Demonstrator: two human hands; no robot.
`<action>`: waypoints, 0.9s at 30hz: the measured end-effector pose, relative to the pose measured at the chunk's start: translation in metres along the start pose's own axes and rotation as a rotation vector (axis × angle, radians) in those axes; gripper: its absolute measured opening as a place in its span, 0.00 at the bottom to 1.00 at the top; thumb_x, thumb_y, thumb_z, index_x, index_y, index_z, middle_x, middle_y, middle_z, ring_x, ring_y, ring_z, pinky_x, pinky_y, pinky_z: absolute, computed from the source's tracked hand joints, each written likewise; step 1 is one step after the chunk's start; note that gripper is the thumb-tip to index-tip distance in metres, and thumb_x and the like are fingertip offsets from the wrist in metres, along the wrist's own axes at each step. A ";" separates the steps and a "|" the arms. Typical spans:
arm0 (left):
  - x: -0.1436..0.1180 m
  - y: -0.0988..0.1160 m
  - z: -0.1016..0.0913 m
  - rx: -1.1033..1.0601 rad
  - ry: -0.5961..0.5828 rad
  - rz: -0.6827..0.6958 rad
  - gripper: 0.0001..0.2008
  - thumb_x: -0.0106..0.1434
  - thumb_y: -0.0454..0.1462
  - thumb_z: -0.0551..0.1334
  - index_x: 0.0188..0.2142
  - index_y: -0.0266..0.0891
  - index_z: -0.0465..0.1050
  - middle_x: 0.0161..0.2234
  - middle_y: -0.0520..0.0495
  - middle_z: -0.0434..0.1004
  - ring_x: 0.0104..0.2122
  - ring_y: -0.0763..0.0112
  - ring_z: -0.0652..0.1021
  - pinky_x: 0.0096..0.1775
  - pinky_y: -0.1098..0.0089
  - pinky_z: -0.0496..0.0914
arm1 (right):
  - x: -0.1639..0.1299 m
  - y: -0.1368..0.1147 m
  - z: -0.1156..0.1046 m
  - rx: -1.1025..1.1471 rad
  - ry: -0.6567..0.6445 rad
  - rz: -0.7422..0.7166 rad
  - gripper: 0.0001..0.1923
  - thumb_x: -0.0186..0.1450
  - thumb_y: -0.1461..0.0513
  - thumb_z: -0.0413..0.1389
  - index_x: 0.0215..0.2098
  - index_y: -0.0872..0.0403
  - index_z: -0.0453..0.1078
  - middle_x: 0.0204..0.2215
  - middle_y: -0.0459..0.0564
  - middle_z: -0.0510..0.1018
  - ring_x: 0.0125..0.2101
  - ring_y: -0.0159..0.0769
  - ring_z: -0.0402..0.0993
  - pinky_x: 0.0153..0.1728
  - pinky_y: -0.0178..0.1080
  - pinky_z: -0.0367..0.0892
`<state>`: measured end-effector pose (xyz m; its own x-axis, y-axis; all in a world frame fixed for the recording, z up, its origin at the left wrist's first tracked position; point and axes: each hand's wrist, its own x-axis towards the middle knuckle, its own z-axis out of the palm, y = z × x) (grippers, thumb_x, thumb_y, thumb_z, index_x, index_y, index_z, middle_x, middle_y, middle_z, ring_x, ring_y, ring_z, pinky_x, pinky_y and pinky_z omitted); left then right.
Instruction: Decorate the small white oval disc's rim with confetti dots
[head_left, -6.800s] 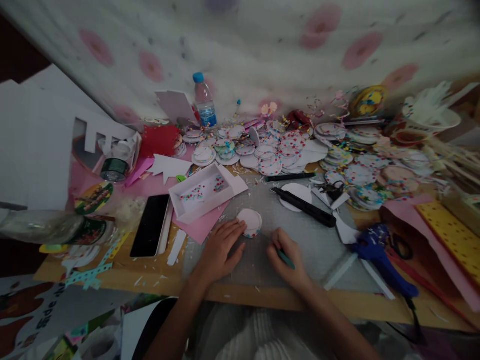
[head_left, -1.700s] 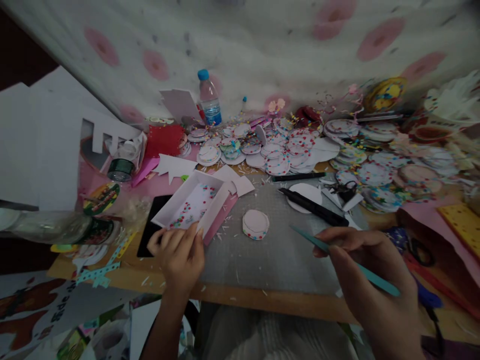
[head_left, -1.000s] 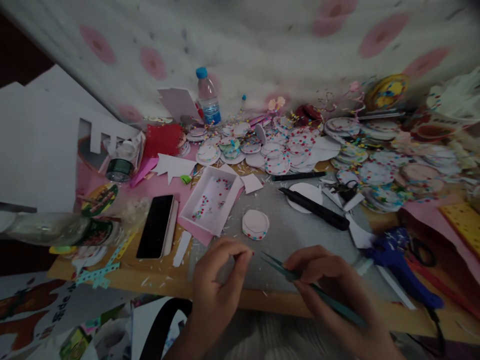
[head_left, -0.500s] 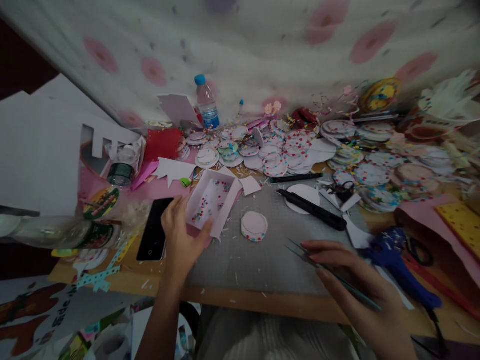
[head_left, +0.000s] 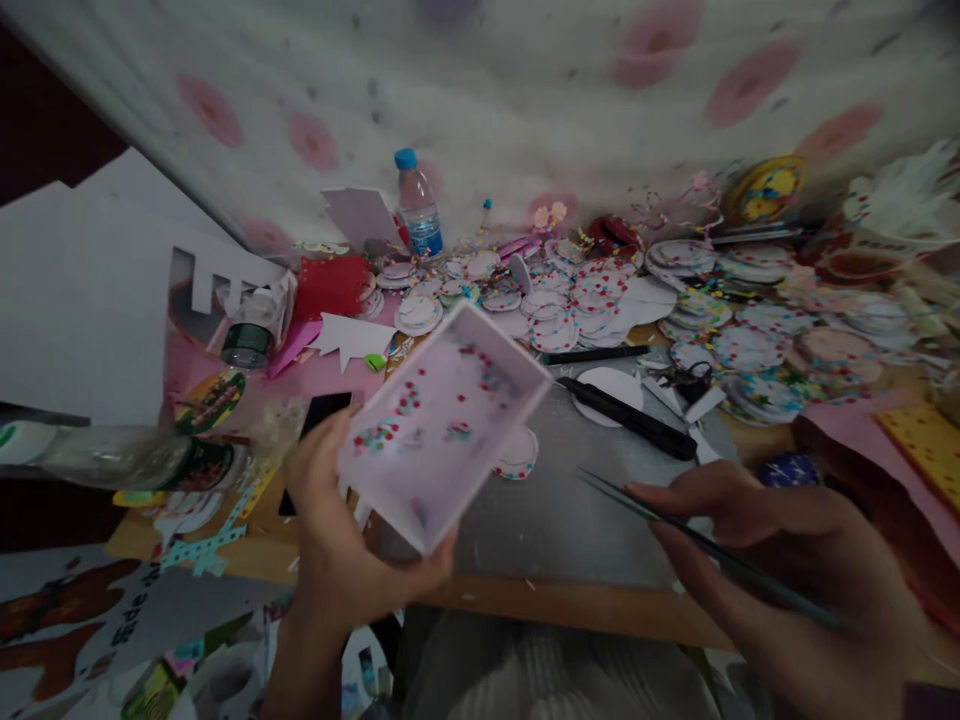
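Note:
My left hand (head_left: 345,530) grips a pale pink open box (head_left: 442,500) by its near left corner and holds it up, tilted, above the mat. Small red, green and pink beads (head_left: 384,436) lie scattered inside it. A pair of tweezers (head_left: 701,542) is pinched in my right hand (head_left: 795,560), its thin tips pointing left over the mat. Between the box and the tweezers lies a round white paper disc (head_left: 519,455) with colored dots along its edge, partly hidden by the box.
On the grey cutting mat (head_left: 570,560) lie a black utility knife (head_left: 630,418) and a dark pen (head_left: 596,356). Piles of dotted paper discs (head_left: 570,300) fill the back. A water bottle (head_left: 418,210) stands behind; a phone (head_left: 324,408) is at left, partly covered.
My left hand has picked up the box from the mat and brought it nearer and to the right, tilting it. My right hand, with the tweezers, has come closer to the camera.

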<state>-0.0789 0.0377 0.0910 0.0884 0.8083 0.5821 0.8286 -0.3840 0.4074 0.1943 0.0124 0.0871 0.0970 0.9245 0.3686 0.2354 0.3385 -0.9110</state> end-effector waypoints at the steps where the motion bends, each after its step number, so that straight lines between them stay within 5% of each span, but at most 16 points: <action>1: 0.000 0.011 -0.002 -0.043 -0.065 0.031 0.50 0.44 0.44 0.69 0.64 0.38 0.50 0.56 0.35 0.60 0.54 0.41 0.67 0.55 0.46 0.64 | 0.004 -0.005 0.001 -0.032 -0.052 -0.051 0.14 0.58 0.70 0.58 0.33 0.46 0.61 0.30 0.44 0.78 0.34 0.38 0.78 0.33 0.41 0.73; 8: -0.012 0.052 0.006 -0.237 -0.297 0.151 0.47 0.48 0.43 0.66 0.64 0.33 0.48 0.55 0.31 0.61 0.55 0.44 0.66 0.53 0.48 0.65 | 0.016 -0.011 0.008 -0.343 -0.407 -0.286 0.13 0.59 0.70 0.57 0.32 0.48 0.58 0.31 0.44 0.79 0.30 0.36 0.73 0.31 0.42 0.65; 12: -0.011 0.052 0.004 -0.276 -0.328 0.102 0.41 0.52 0.46 0.65 0.62 0.38 0.52 0.54 0.33 0.65 0.54 0.46 0.69 0.50 0.50 0.69 | 0.009 -0.005 -0.002 -0.378 -0.459 -0.208 0.12 0.60 0.68 0.58 0.38 0.48 0.62 0.31 0.46 0.74 0.33 0.37 0.72 0.30 0.40 0.65; 18: -0.012 0.061 0.010 -0.327 -0.249 -0.026 0.40 0.52 0.48 0.66 0.61 0.39 0.56 0.53 0.35 0.67 0.51 0.46 0.71 0.46 0.52 0.71 | 0.009 -0.014 0.006 -0.271 -0.543 -0.183 0.15 0.60 0.73 0.55 0.31 0.50 0.54 0.29 0.43 0.72 0.31 0.32 0.67 0.32 0.38 0.62; 27: -0.016 0.051 0.014 -0.444 -0.339 0.075 0.45 0.50 0.40 0.69 0.64 0.43 0.51 0.55 0.39 0.67 0.51 0.46 0.71 0.45 0.50 0.72 | 0.018 -0.022 0.025 -0.338 -0.576 -0.281 0.13 0.60 0.75 0.52 0.31 0.52 0.57 0.24 0.41 0.66 0.26 0.30 0.62 0.31 0.38 0.56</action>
<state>-0.0303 0.0111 0.0929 0.3713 0.8416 0.3921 0.5077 -0.5376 0.6732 0.1666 0.0257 0.1091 -0.5140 0.7878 0.3394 0.4718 0.5901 -0.6552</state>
